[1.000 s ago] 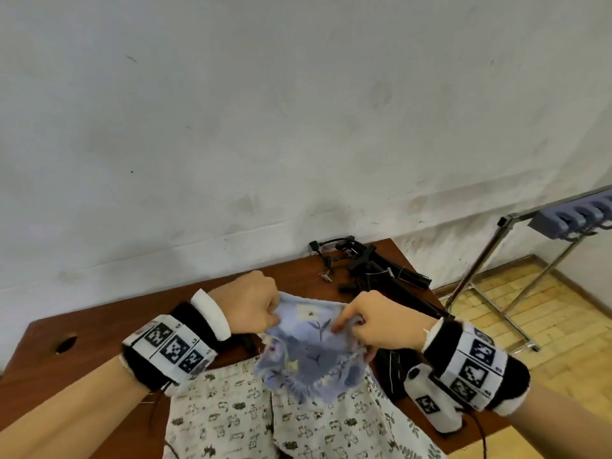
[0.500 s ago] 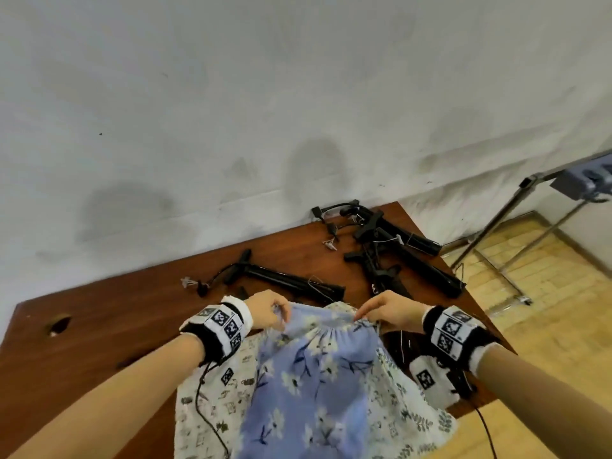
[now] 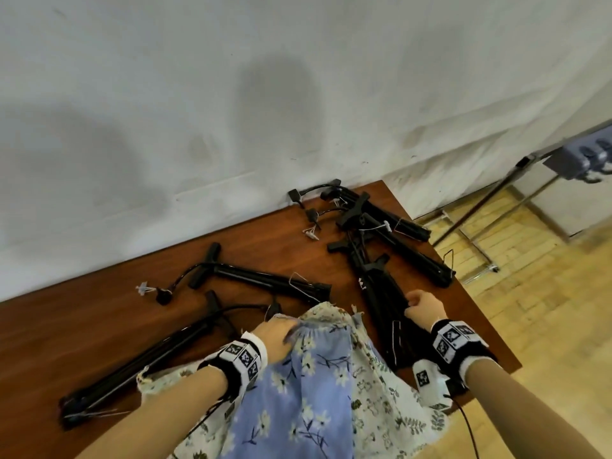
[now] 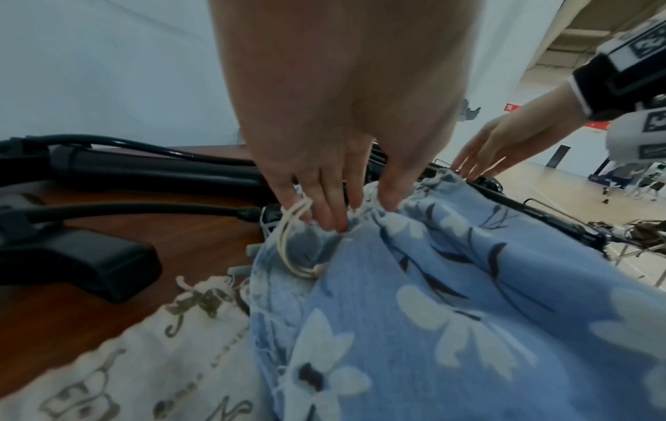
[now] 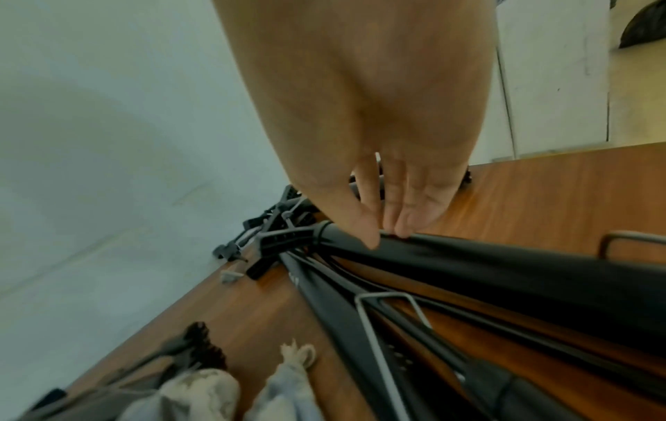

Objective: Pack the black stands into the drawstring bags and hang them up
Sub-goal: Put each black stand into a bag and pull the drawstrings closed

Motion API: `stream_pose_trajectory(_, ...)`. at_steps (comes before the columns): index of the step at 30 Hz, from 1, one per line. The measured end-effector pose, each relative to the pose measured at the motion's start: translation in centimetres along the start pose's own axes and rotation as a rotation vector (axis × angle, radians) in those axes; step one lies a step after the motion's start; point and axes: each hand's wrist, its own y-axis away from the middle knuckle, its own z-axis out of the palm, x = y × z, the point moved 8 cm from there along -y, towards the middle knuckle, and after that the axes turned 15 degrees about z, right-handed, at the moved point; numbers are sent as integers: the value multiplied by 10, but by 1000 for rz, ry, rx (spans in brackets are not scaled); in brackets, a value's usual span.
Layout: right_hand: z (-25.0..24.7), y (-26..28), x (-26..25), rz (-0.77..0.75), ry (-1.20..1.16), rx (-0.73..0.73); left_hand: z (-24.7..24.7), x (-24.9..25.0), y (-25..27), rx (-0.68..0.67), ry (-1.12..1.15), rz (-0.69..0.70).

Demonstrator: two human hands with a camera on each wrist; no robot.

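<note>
A blue floral drawstring bag [image 3: 298,392] [image 4: 468,313] lies across the near table edge. My left hand [image 3: 278,332] [image 4: 346,210] pinches its gathered mouth by the cream drawstring. My right hand [image 3: 420,306] [image 5: 385,230] has left the bag and reaches with straight fingers onto a folded black stand [image 3: 381,293] [image 5: 504,256] at the right; thumb and fingertips touch its tube. Other black stands lie at the middle [image 3: 271,279], the left [image 3: 149,359] and the back right corner [image 3: 397,233].
White patterned bags [image 3: 381,385] [image 4: 144,370] lie under the blue one. The brown table [image 3: 99,319] backs onto a grey wall. A metal rack [image 3: 496,200] with a blue hook block [image 3: 583,157] stands on the floor to the right.
My right hand let go of the bag's mouth and moved right onto the black stand. The left hand keeps hold of the bag, which now lies flatter on the table.
</note>
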Motion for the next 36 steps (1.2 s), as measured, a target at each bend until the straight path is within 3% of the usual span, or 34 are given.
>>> stream_pose_trajectory(6,26,-7,-1,-82,67,53,22,-20,-6,-121,-20,-129)
stream_pose_trajectory(8,31,-4,-8,-110,132,142,25,-26,-6,-107,82,-151)
stream_pose_trajectory(10,34,-6,-5,-32,171,163,22,-32,-4,-63,163,-175)
stream_pose_trajectory(14,43,-28,14,118,99,-70,7,-37,6,-29,76,-258)
stream_pose_trajectory(20,24,-36,21,33,-111,-204,-29,-21,26,38,-60,-225)
stream_pose_trajectory(25,-17,3,14,-57,-428,-312,-75,1,32,132,-1,-227)
stream_pose_trajectory(29,-47,49,1,-145,-638,-540,-113,43,26,257,20,-146)
stream_pose_trajectory(33,-65,94,-20,-345,-562,-719,-168,111,25,433,-10,51)
stream_pose_trajectory(36,-68,125,-36,-407,-568,-826,-217,170,32,626,13,240)
